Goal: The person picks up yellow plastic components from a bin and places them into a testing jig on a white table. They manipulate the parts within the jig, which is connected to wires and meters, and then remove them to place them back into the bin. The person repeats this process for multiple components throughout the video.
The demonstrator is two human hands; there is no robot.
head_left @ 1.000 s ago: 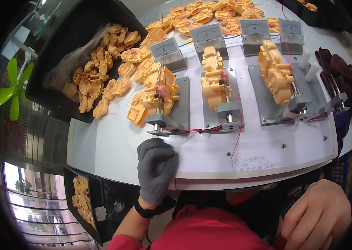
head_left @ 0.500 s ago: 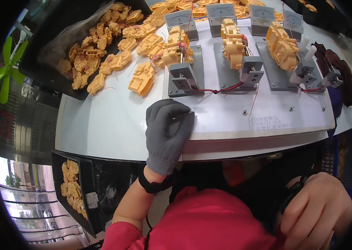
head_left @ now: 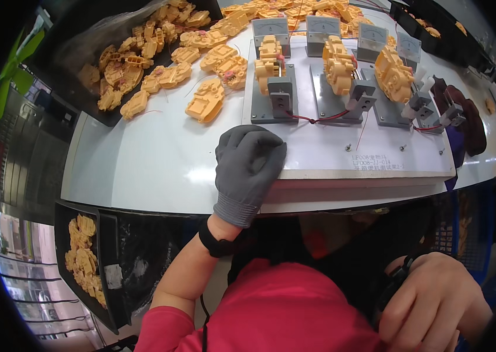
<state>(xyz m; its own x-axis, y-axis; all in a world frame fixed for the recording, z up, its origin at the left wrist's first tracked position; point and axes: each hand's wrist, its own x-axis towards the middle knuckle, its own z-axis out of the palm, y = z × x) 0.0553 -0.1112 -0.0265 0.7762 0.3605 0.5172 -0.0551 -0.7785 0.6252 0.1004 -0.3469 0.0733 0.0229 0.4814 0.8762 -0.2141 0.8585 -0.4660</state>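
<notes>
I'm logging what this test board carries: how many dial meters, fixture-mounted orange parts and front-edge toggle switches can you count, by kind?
Dial meters: 4
Fixture-mounted orange parts: 3
Front-edge toggle switches in sight: 3
Total: 10
Any switch hidden by the gloved left hand is not counted.

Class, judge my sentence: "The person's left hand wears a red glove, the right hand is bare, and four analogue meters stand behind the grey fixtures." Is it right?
The glove colour is wrong: the head view shows the left hand in a grey glove. The right hand is bare, and four analogue meters stand behind the grey fixtures.
</notes>
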